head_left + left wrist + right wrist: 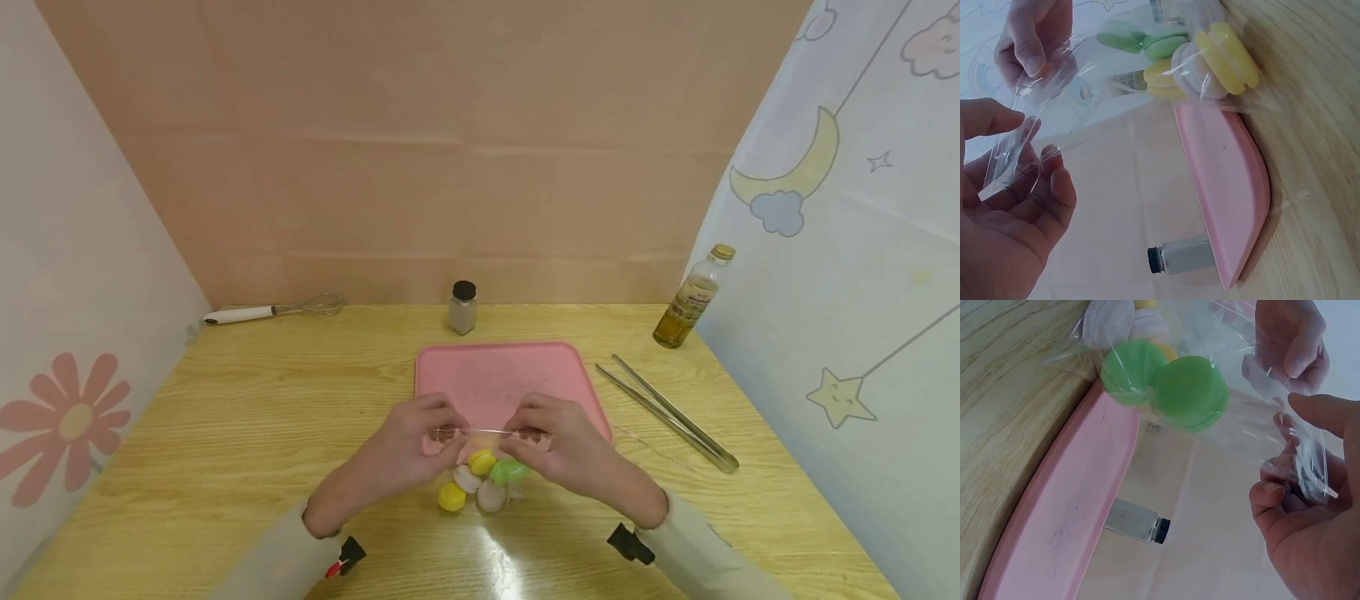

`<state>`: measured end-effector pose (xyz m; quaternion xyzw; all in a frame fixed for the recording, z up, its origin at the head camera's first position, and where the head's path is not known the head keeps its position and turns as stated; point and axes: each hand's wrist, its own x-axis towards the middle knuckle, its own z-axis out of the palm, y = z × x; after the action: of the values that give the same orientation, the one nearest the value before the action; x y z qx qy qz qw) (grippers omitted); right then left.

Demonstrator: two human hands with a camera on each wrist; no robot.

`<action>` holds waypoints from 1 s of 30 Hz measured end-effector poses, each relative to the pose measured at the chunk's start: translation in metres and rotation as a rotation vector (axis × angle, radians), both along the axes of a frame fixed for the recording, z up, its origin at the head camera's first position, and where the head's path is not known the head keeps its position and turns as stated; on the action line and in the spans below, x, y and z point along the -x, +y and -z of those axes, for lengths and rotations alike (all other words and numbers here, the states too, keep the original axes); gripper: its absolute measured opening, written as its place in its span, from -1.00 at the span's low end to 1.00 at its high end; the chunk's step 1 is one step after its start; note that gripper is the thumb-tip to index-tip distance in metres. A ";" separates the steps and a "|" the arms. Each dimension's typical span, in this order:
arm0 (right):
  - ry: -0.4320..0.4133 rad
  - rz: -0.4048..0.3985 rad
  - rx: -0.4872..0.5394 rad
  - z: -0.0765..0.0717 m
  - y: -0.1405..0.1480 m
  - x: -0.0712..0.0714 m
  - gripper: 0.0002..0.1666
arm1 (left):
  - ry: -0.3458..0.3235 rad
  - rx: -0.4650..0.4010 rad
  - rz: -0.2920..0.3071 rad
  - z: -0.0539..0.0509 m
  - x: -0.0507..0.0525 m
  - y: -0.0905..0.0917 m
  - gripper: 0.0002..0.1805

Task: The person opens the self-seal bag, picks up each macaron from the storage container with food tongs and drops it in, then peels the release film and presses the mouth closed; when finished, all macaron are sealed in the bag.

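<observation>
A clear plastic bag [1075, 62] hangs between both hands, its mouth edge stretched from one to the other. Inside it are several macarons: yellow [482, 462], pale [491, 497] and green [1191, 394]. The left hand [411, 443] pinches one side of the bag's top edge between thumb and curled fingers. On the opposite side, the right hand [564, 442] pinches the same edge, the film bunched and folded at its fingers. In the head view the macarons show below and between the hands, near the tray's front; the film itself is hard to make out there.
Behind the hands lies a pink tray [495, 375]. A black-capped jar [462, 308] stands beyond it. Metal tongs [667, 412] lie to the right, with a bottle of amber liquid [686, 304] behind. A whisk [273, 312] rests at the back left, by the wall.
</observation>
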<state>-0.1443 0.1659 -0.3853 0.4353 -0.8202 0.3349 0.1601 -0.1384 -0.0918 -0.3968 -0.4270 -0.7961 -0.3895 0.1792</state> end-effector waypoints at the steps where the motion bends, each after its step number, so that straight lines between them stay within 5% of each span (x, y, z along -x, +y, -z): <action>1: 0.008 -0.003 -0.005 0.000 -0.001 0.000 -0.93 | -0.005 0.018 -0.008 -0.001 -0.001 0.001 -0.93; 7: 0.031 -0.021 -0.015 0.001 -0.004 0.000 -0.89 | -0.041 0.081 -0.029 -0.006 -0.002 0.007 -0.90; 18: 0.025 -0.080 0.010 -0.001 -0.009 0.000 -0.93 | -0.031 0.017 0.042 -0.004 -0.001 0.006 -0.95; 24: 0.018 -0.096 0.032 0.000 -0.006 0.001 -0.87 | -0.084 -0.013 0.045 -0.005 -0.001 -0.005 -0.92; 30: 0.032 -0.070 0.059 -0.001 0.008 -0.001 -0.84 | -0.031 -0.086 0.058 -0.003 0.001 -0.018 -0.93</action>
<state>-0.1433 0.1738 -0.3843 0.4643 -0.7915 0.3572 0.1743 -0.1399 -0.1098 -0.3935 -0.4357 -0.7686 -0.4352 0.1735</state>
